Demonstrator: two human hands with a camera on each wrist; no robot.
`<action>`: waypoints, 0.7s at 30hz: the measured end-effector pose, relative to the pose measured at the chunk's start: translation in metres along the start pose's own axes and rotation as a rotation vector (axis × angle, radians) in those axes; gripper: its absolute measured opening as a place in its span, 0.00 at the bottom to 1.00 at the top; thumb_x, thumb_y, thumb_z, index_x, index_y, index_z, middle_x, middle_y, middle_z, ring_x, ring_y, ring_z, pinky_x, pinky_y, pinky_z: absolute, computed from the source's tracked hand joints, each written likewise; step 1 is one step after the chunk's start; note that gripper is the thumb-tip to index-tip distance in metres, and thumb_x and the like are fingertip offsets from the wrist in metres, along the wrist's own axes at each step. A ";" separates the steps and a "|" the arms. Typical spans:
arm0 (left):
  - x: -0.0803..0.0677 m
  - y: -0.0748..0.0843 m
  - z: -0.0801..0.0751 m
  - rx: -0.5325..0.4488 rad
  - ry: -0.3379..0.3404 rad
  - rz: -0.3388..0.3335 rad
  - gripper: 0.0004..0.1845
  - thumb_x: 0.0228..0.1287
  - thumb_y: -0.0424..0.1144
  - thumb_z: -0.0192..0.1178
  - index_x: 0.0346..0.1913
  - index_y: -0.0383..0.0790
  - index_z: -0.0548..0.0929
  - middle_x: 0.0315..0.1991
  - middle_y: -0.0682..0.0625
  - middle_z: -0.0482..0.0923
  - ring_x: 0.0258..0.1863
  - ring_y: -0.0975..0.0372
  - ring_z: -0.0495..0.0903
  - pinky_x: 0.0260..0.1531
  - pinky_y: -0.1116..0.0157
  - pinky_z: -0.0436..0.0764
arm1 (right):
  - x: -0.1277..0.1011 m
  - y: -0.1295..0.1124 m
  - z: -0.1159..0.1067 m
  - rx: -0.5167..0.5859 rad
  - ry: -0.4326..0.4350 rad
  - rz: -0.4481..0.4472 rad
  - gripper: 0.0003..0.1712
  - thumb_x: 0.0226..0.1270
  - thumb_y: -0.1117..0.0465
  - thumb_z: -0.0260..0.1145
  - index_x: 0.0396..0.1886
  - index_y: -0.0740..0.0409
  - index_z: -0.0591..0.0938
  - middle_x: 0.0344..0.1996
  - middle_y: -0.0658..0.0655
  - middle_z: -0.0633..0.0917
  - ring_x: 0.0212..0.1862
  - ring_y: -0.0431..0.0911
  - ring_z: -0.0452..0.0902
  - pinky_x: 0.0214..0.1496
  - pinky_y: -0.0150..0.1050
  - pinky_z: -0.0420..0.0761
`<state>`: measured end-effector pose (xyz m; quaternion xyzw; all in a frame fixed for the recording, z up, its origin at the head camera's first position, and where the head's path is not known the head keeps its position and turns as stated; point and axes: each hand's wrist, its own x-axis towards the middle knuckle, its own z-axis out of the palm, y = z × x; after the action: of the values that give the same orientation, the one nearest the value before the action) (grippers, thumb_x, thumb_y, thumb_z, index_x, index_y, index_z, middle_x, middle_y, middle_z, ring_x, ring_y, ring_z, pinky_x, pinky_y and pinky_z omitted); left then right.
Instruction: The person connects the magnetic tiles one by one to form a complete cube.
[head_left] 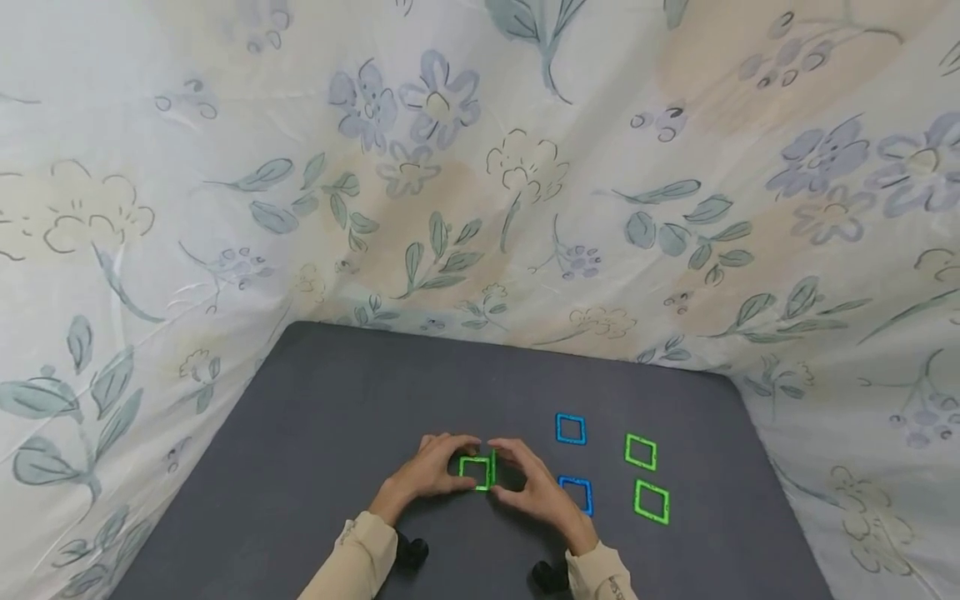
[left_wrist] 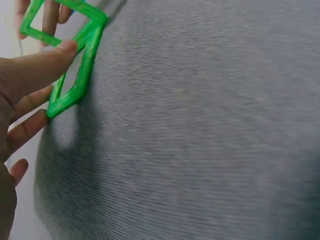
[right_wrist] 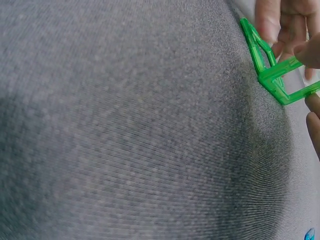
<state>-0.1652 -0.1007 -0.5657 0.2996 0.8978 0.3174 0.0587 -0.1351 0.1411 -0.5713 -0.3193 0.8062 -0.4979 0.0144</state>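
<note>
Two green square frames meeting at a right angle between your hands.

Your left hand (head_left: 427,473) pinches the flat green frame (head_left: 473,472); your right hand (head_left: 534,490) pinches the upright green frame (head_left: 492,469), standing on the flat one's right edge, over the worktop (head_left: 315,433).

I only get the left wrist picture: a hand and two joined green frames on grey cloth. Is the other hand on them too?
Observer: Yes. In the head view the right hand meets the left hand at the green frames, fingers of both around them.
Operator: Anything else on the table?
Observer: Four loose square frames lie flat to the right: a blue one, another blue one partly behind the right hand, and two green ones.
Operator: What's behind the table?
Observer: A flower-printed sheet hangs all around the grey table.
</note>
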 end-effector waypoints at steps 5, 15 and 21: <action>0.017 -0.002 -0.003 0.038 -0.032 0.054 0.15 0.63 0.45 0.73 0.51 0.46 0.89 0.45 0.53 0.87 0.44 0.63 0.82 0.50 0.58 0.71 | -0.001 -0.001 0.001 -0.013 0.002 -0.003 0.39 0.61 0.72 0.74 0.70 0.65 0.69 0.64 0.68 0.76 0.60 0.63 0.80 0.57 0.56 0.82; 0.045 -0.001 -0.009 -0.072 -0.296 0.104 0.05 0.60 0.32 0.74 0.38 0.41 0.90 0.29 0.52 0.81 0.26 0.73 0.72 0.29 0.75 0.75 | -0.007 -0.003 0.004 -0.138 0.030 -0.010 0.40 0.60 0.67 0.77 0.71 0.54 0.71 0.63 0.59 0.80 0.51 0.55 0.79 0.50 0.46 0.82; 0.059 0.003 -0.010 -0.042 -0.376 0.119 0.04 0.61 0.31 0.72 0.31 0.41 0.88 0.22 0.56 0.76 0.19 0.74 0.67 0.23 0.76 0.68 | -0.005 -0.002 -0.002 -0.134 0.009 -0.031 0.40 0.60 0.67 0.77 0.71 0.55 0.70 0.62 0.59 0.80 0.49 0.54 0.79 0.47 0.43 0.80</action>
<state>-0.2147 -0.0705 -0.5513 0.4048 0.8450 0.2774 0.2126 -0.1304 0.1445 -0.5702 -0.3300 0.8326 -0.4444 -0.0182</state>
